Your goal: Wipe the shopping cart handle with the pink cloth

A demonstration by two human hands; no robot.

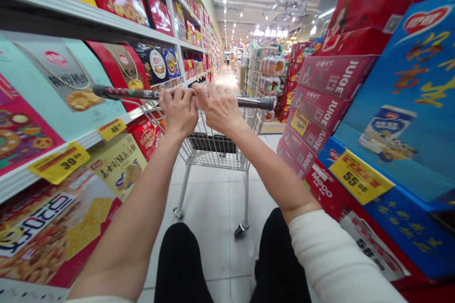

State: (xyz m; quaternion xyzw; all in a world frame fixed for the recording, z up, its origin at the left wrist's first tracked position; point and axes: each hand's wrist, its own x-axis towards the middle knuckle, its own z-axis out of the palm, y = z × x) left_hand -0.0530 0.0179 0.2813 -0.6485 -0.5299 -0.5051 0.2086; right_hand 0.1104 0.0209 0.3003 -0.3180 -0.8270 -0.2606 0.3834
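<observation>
Metal cart [213, 151] stands in the aisle between a shelf [88, 14] and juice boxes [320, 99]. The left hand [178, 110] and right hand [218, 108] sit together on its handle [254, 102], fingers [177, 93] curled tight around it, probably to steer straight.

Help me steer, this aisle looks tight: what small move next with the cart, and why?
Probably ease the cart straight ahead: left hand and right hand both grip the handle, the floor ahead looks open, and juice boxes crowd its right side.
</observation>
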